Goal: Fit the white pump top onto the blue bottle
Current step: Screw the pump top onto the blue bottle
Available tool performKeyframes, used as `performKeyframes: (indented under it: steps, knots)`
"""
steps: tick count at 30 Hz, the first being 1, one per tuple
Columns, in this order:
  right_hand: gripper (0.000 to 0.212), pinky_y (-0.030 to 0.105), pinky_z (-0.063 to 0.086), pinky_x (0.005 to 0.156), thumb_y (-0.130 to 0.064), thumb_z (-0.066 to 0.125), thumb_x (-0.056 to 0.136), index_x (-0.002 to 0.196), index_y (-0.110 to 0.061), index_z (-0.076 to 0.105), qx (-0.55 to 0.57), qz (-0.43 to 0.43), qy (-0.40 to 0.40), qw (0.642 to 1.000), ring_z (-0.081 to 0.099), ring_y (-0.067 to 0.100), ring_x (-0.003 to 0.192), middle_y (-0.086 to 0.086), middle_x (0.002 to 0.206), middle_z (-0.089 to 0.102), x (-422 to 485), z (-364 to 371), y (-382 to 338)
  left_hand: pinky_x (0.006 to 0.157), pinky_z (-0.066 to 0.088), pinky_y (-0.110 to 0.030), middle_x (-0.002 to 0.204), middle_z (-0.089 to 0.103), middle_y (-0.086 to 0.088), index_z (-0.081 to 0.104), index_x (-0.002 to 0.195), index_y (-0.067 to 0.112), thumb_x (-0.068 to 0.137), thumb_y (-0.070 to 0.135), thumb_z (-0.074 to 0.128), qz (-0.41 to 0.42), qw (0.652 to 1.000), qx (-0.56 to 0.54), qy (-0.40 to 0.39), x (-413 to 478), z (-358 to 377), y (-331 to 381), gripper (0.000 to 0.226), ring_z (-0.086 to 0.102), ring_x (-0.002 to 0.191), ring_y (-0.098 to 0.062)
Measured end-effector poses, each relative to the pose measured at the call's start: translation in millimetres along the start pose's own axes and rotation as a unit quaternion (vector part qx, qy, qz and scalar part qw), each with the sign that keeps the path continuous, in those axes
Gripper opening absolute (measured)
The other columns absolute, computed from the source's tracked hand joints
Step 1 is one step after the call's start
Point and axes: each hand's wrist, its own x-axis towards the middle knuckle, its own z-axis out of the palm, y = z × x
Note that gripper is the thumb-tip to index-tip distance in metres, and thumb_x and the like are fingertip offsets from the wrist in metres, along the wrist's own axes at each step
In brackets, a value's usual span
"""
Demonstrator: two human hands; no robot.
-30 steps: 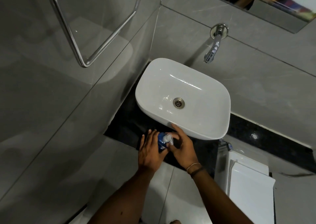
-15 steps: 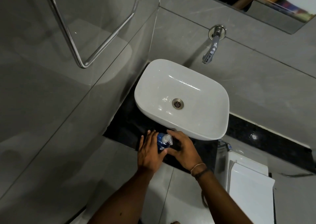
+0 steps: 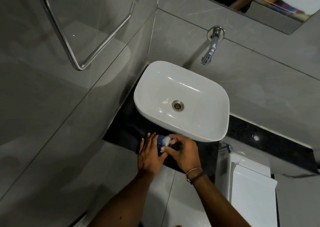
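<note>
While the left hand [image 3: 150, 154] still grips the blue bottle [image 3: 160, 142], the right hand [image 3: 183, 151] has closed around the pump top [image 3: 166, 140].

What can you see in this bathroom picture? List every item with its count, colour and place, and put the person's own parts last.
Basin: one, white, on the black counter, centre.
Drain: one, metal, in the basin's floor.
Tap: one, chrome, on the grey wall above the basin.
Counter: one, black, under the basin.
Towel rail: one, chrome, on the left wall.
Mirror: one, top right, only its lower edge shows.
Cistern: one, white, lower right.
Blue bottle: one, blue, in front of the basin, between the hands.
White pump top: one, white, on top of the bottle.
Bracelets: thin bands, on the right wrist.
Left hand: holds the bottle's side.
Right hand: fingers on the pump top.
</note>
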Motion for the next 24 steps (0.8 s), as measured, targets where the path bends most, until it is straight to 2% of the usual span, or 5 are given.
performKeyframes:
  steps: [4,10,14,18,24]
  knots:
    - [0.047,0.027,0.061,0.091,-0.037,0.098,0.062,0.106,-0.032,0.081,-0.007,0.000,0.027,1.000,0.072,0.005,0.090,-0.021,0.090,0.073,-1,5,-1,0.126,0.018,-0.042,0.155,0.046,-0.010,0.042,0.147,0.009,0.084,0.030,0.073,-0.007,1.000,-0.014,0.001,1,1,0,0.074,0.028,0.150,-0.023]
    - [0.076,0.009,0.055,0.094,-0.051,0.094,0.056,0.125,-0.029,0.073,0.104,0.043,0.019,0.994,0.069,-0.007,0.105,-0.019,0.111,0.072,-5,2,12,0.119,0.033,-0.043,0.153,0.047,-0.011,0.040,0.148,0.015,0.083,0.039,0.074,-0.033,0.999,-0.027,-0.012,0,5,-3,0.078,0.038,0.145,-0.026]
    - [0.026,0.050,0.057,0.101,-0.039,0.062,0.102,0.121,-0.024,0.072,0.292,0.267,0.029,0.918,0.068,0.035,0.125,0.016,0.122,0.074,-5,17,18,0.098,0.052,-0.040,0.145,0.051,-0.003,0.036,0.148,0.022,0.079,0.061,0.071,-0.068,0.996,-0.051,-0.025,-1,6,1,0.087,0.054,0.129,-0.024]
    - [0.032,0.050,0.054,0.103,-0.032,0.050,0.108,0.134,-0.019,0.066,0.362,0.361,-0.021,0.859,0.069,0.035,0.122,0.018,0.135,0.071,-8,37,21,0.101,0.047,-0.042,0.148,0.047,-0.003,0.031,0.151,0.023,0.081,0.056,0.071,-0.076,0.994,-0.075,-0.035,0,8,4,0.087,0.052,0.131,-0.025]
    - [0.033,0.049,0.059,0.098,-0.015,0.053,0.108,0.137,-0.006,0.065,0.419,0.340,0.014,0.842,0.065,0.043,0.128,0.024,0.135,0.069,8,58,7,0.108,0.041,-0.043,0.153,0.043,-0.003,0.027,0.153,0.025,0.084,0.048,0.072,-0.075,0.993,-0.090,-0.011,8,-10,-4,0.085,0.046,0.137,-0.025]
